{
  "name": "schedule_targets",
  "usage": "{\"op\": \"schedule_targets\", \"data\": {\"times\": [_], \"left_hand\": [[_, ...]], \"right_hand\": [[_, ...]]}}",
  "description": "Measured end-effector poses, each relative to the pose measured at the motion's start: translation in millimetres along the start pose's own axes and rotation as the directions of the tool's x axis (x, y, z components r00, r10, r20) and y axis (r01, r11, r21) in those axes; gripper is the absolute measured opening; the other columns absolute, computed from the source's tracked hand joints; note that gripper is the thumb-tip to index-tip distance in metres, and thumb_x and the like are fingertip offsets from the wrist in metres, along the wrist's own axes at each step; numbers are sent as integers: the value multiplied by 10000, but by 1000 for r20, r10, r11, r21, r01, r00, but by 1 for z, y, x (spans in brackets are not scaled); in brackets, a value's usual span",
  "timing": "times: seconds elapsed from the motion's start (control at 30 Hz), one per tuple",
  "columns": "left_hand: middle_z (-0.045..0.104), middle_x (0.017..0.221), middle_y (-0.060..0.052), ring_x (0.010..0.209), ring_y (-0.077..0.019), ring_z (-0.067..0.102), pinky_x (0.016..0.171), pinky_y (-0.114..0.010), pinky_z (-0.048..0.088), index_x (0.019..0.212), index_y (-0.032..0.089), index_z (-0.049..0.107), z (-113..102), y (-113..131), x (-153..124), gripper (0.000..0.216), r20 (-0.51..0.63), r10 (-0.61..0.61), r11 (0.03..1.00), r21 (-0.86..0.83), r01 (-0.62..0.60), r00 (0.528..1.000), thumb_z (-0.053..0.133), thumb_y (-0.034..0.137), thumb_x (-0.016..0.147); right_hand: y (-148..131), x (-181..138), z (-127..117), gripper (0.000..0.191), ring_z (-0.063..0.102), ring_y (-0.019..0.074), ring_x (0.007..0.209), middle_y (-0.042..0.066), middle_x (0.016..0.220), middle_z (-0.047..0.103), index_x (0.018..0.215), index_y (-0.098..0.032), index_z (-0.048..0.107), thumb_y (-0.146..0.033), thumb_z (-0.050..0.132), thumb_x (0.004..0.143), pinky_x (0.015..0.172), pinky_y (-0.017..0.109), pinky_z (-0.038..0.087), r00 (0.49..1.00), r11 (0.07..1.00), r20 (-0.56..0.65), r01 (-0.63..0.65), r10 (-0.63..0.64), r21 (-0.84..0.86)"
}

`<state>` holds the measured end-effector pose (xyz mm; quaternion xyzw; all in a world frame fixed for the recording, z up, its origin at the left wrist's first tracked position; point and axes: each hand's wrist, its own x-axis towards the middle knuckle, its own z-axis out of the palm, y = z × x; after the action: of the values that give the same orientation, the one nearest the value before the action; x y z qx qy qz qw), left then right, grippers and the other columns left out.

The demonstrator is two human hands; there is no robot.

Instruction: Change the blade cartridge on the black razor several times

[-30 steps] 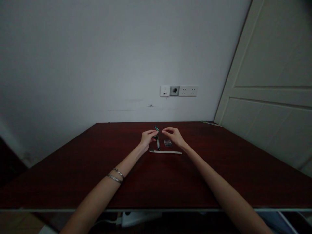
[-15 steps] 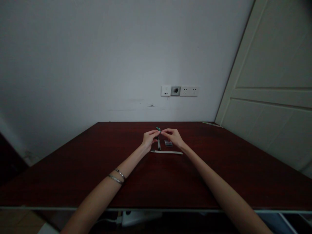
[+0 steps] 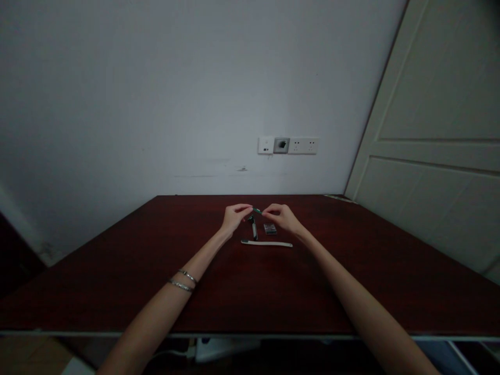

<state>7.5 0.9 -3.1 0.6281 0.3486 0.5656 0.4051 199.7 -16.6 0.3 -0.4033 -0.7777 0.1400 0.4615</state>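
Fingertips of both hands meet over the far middle of the table: the left hand and right hand each pinch one end of a small green piece, held just above a dark strap. By its look the piece is light, stiff and thin, easy to let slip, so the end pinches suit it. Its long axis runs left to right, roughly level, parallel to the white strap lying nearer the person. A small dark block sits beside the dark strap.
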Motion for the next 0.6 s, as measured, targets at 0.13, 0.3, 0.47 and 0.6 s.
{"op": "schedule_targets", "data": {"times": [0.13, 0.3, 0.47, 0.6], "left_hand": [[689, 719, -71, 564, -124, 551, 446, -203, 381, 760, 113, 715, -2, 1, 0, 242, 62, -12, 994, 111, 5, 998, 700, 302, 610], [685, 712, -68, 566, -130, 551, 439, -203, 384, 751, 118, 714, -1, -4, 0, 233, 90, -23, 985, 171, 7, 996, 685, 309, 620], [683, 719, -74, 569, -137, 550, 441, -210, 385, 737, 134, 721, 1, -7, -1, 228, 67, -5, 988, 154, -5, 998, 691, 326, 616], [678, 704, -68, 513, -113, 511, 427, -206, 357, 706, 136, 722, 4, -5, -4, 215, 58, -9, 990, 140, 1, 998, 708, 319, 592]], "right_hand": [[-3, -2, -4, 183, 596, 161, 723, 58, 757, 666, 760, -149, 701, -297, 594, 753, 680, 270, 438, 998, 999, 49, 32, -30, -38], [-4, -3, -7, 189, 595, 161, 722, 57, 759, 663, 770, -150, 702, -303, 593, 755, 675, 267, 438, 998, 999, 56, 21, -19, -50], [-3, 0, -10, 212, 608, 176, 770, 65, 804, 682, 800, -157, 716, -324, 591, 757, 724, 281, 441, 1000, 999, 23, -13, 14, -35], [-7, 6, -9, 236, 615, 189, 780, 74, 817, 694, 784, -145, 720, -337, 588, 749, 736, 291, 446, 997, 997, 17, -77, 77, 5]]}}
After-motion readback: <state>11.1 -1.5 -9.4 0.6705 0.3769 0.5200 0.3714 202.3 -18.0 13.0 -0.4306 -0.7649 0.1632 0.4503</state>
